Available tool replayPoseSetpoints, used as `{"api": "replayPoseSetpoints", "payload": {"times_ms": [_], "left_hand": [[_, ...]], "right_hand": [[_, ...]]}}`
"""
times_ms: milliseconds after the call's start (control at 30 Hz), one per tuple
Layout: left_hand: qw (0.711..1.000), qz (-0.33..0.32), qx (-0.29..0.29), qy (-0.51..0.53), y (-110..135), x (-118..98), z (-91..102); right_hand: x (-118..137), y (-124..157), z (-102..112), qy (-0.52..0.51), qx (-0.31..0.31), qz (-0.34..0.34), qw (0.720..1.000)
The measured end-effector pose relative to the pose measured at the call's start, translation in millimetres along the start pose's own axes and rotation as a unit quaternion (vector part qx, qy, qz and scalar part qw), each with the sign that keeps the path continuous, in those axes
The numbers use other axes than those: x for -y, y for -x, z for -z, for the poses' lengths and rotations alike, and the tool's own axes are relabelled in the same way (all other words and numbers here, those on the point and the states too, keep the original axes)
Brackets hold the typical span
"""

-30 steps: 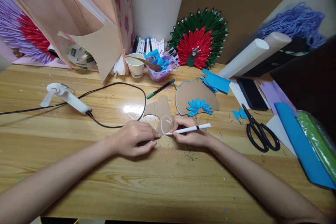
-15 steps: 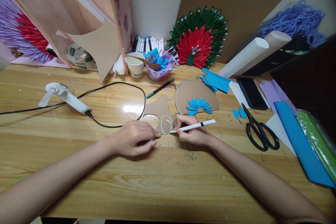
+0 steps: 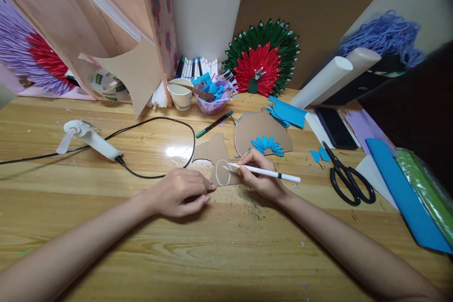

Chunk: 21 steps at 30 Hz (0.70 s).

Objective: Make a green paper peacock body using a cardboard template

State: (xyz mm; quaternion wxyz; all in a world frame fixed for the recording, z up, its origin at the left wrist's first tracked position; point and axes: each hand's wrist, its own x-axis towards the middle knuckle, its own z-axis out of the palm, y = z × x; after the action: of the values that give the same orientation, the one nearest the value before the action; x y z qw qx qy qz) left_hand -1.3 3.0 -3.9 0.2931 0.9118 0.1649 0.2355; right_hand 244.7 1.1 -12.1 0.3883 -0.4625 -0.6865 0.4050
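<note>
In my right hand (image 3: 264,174) is a slim white marker (image 3: 279,175) with a black band, its tip on a small cardboard piece (image 3: 212,147). A white oval outline (image 3: 222,172) is drawn there, with a short white line at its upper right. My left hand (image 3: 184,192) rests on the table, holding nothing; its fingertips press the cardboard's lower left edge and the thumb is apart. Just behind my right hand lies a rounded cardboard piece (image 3: 260,125) with blue paper petals (image 3: 267,145) at its lower edge.
Black-handled scissors (image 3: 348,177) lie at the right, near a phone (image 3: 336,127). A white glue gun (image 3: 92,139) and its looped black cord are at the left. Behind stand a paper cup (image 3: 180,96), a basket of paper scraps (image 3: 212,104) and a green-and-red paper peacock (image 3: 262,59).
My right hand has moved the marker tip up from the oval's lower right to its upper right side. The marker's back end has swung lower. My left hand stays in place on the cardboard.
</note>
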Motion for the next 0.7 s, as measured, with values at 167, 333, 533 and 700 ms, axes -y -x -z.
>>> {"api": "replayPoseSetpoints", "payload": {"times_ms": [167,333,533,700], "left_hand": [[1.000,-0.020,-0.010,-0.013,2.2,-3.8,-1.6],[0.996,-0.055,-0.019,-0.071,3.0,-6.4,-2.6],[0.987,-0.073,-0.021,-0.140,4.2,-9.4,-6.1],[0.977,-0.095,-0.036,-0.186,5.8,-9.9,-10.4]], "right_hand": [[29.0,8.4,12.7,0.078,-0.005,-0.107,0.991],[38.5,21.2,10.7,0.105,0.051,-0.152,0.982],[22.4,12.3,-1.8,0.050,0.024,-0.204,0.977],[22.0,1.8,0.2,0.036,0.020,-0.231,0.972]]}}
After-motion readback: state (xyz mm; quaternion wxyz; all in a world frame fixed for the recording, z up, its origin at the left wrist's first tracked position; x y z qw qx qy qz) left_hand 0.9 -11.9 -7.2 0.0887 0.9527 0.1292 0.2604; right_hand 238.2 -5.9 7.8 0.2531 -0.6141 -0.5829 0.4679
